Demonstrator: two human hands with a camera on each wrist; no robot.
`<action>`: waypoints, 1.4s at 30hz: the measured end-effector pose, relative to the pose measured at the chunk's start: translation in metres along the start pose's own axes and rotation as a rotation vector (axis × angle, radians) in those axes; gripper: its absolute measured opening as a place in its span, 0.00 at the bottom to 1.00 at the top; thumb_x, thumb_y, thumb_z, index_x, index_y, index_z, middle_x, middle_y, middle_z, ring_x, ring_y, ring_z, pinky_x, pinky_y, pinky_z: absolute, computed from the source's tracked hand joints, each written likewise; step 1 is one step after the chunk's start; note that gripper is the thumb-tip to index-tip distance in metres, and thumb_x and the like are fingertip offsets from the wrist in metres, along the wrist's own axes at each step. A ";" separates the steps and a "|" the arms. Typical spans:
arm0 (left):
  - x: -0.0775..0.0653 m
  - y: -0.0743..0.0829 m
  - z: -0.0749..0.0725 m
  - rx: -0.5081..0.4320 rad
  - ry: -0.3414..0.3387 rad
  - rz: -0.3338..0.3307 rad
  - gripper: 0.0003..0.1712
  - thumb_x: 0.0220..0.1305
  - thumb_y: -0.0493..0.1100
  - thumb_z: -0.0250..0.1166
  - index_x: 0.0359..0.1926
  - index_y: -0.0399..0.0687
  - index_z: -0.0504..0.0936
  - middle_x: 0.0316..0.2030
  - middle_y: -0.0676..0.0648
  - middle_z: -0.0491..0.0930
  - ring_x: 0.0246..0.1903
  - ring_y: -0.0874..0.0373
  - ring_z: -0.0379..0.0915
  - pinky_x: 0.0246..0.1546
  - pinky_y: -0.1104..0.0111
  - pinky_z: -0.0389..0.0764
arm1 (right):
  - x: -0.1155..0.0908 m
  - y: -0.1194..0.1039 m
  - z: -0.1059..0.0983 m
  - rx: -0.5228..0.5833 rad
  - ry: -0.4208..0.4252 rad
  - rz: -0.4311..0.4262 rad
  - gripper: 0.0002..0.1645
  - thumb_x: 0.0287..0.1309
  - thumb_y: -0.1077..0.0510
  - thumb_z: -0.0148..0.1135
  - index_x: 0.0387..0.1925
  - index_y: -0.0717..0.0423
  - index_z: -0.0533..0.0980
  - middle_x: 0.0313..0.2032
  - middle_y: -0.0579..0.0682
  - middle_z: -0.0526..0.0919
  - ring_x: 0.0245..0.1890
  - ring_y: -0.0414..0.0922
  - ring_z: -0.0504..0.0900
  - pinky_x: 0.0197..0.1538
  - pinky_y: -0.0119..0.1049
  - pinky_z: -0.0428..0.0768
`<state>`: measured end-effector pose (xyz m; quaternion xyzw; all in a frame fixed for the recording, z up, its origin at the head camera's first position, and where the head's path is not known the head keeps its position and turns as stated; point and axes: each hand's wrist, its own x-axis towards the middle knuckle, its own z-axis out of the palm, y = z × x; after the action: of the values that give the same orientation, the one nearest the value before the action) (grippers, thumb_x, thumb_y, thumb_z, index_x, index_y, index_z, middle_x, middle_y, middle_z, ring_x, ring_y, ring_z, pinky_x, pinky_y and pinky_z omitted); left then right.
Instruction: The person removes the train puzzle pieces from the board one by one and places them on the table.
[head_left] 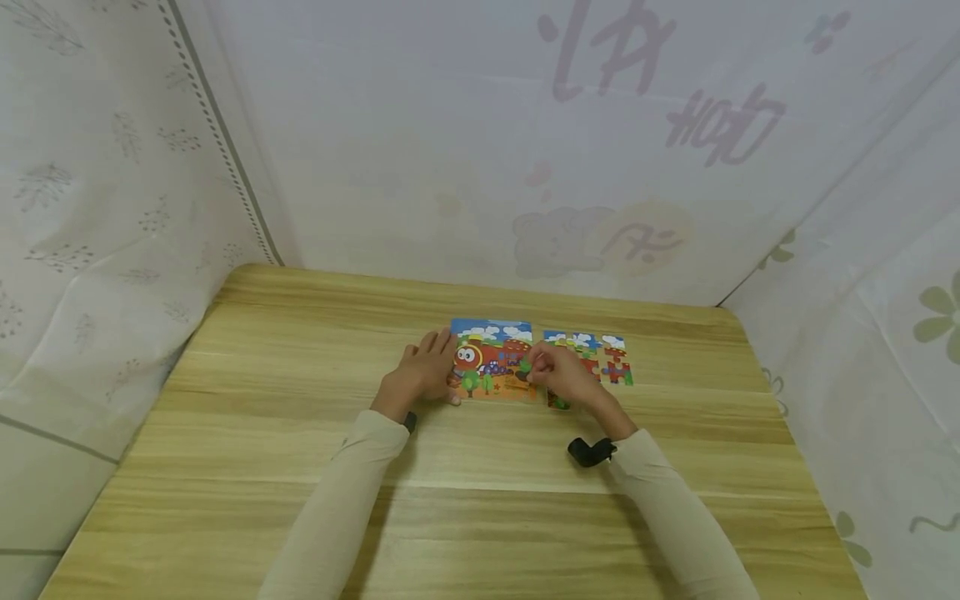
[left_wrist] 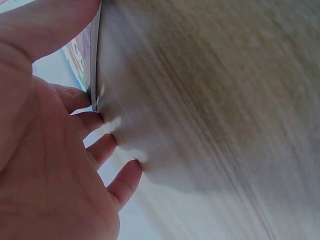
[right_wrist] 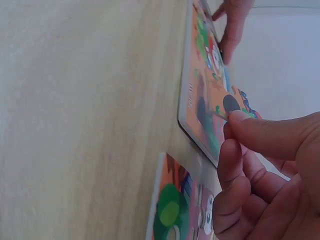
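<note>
A picture puzzle board (head_left: 491, 335) with a red, big-eyed cartoon figure lies flat on the table. My left hand (head_left: 426, 371) rests at its left edge, fingers spread; in the left wrist view the thumb lies along the board's edge and the fingertips touch the tabletop. Over the board's right part, my right hand (head_left: 564, 373) pinches a puzzle piece (right_wrist: 218, 96) between thumb and index finger. That piece is orange with a dark round patch, and it looks tilted above the board. The right hand partly covers the loose puzzle pieces (head_left: 573, 340) beside the board.
More joined puzzle pieces (head_left: 617, 367) lie at the far right of the group. The wooden table (head_left: 480, 492) ends at a pale printed cloth (head_left: 420, 167) behind, with cloth on both sides too. Black wrist cameras (head_left: 588, 452) sit under the sleeves.
</note>
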<state>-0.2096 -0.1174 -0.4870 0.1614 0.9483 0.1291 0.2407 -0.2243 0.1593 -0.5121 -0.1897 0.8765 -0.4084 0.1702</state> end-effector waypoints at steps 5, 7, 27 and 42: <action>-0.001 0.000 -0.001 0.008 0.000 0.002 0.66 0.56 0.58 0.72 0.79 0.39 0.38 0.78 0.38 0.33 0.77 0.41 0.29 0.72 0.46 0.47 | -0.002 0.006 -0.009 0.090 0.015 0.044 0.11 0.66 0.65 0.59 0.49 0.58 0.74 0.36 0.55 0.79 0.32 0.47 0.77 0.34 0.38 0.73; -0.001 0.001 -0.001 0.009 0.001 0.001 0.66 0.56 0.59 0.72 0.79 0.39 0.38 0.78 0.37 0.33 0.77 0.41 0.29 0.72 0.46 0.47 | -0.004 0.009 -0.012 0.100 0.025 0.059 0.12 0.66 0.64 0.59 0.50 0.58 0.75 0.37 0.55 0.79 0.31 0.48 0.75 0.34 0.38 0.73; 0.001 -0.001 0.001 -0.006 0.003 0.004 0.66 0.56 0.59 0.72 0.79 0.39 0.38 0.78 0.37 0.33 0.77 0.41 0.30 0.71 0.46 0.48 | -0.050 0.053 -0.054 0.211 0.026 0.138 0.11 0.68 0.65 0.56 0.50 0.64 0.73 0.34 0.59 0.81 0.23 0.47 0.70 0.26 0.37 0.70; 0.002 -0.001 0.001 -0.012 -0.001 0.002 0.66 0.56 0.58 0.72 0.79 0.39 0.38 0.78 0.38 0.33 0.77 0.41 0.29 0.72 0.46 0.47 | -0.086 0.078 -0.082 0.218 0.082 0.228 0.14 0.67 0.62 0.60 0.51 0.65 0.73 0.32 0.55 0.80 0.25 0.43 0.72 0.26 0.36 0.70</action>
<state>-0.2110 -0.1176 -0.4891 0.1608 0.9473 0.1349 0.2421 -0.2020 0.2998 -0.5111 -0.0523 0.8491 -0.4865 0.1991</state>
